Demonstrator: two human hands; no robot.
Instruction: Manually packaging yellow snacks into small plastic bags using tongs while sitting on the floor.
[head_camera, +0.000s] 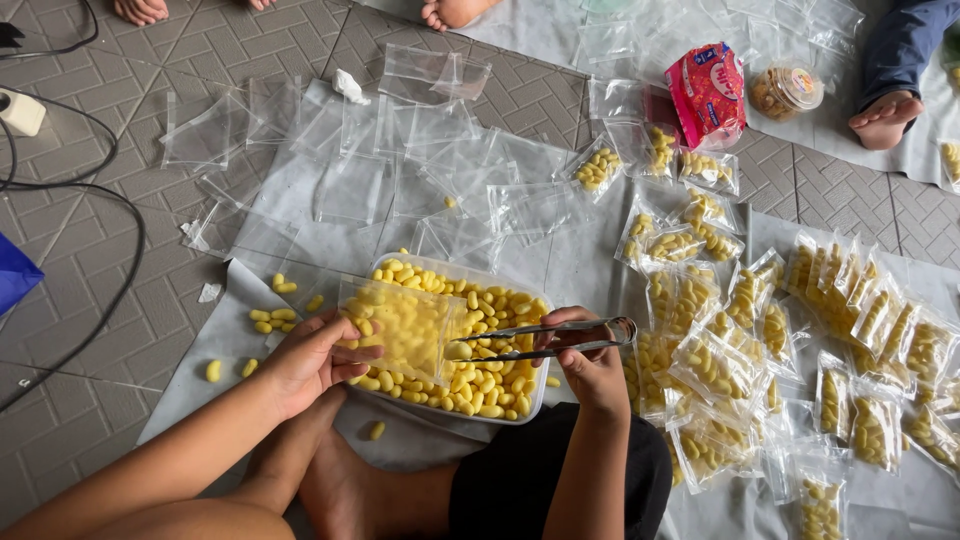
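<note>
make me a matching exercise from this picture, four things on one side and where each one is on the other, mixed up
Things
1. small clear bag
2. metal tongs
3. red packet
4. filled bags

Places
A. far side, beside a round lidded tub
B. in the right hand
C. spread in rows to the right of the white tray
D. in the left hand, over the tray

Pairs: 1-D, 2-B, 3-A, 4-C
</note>
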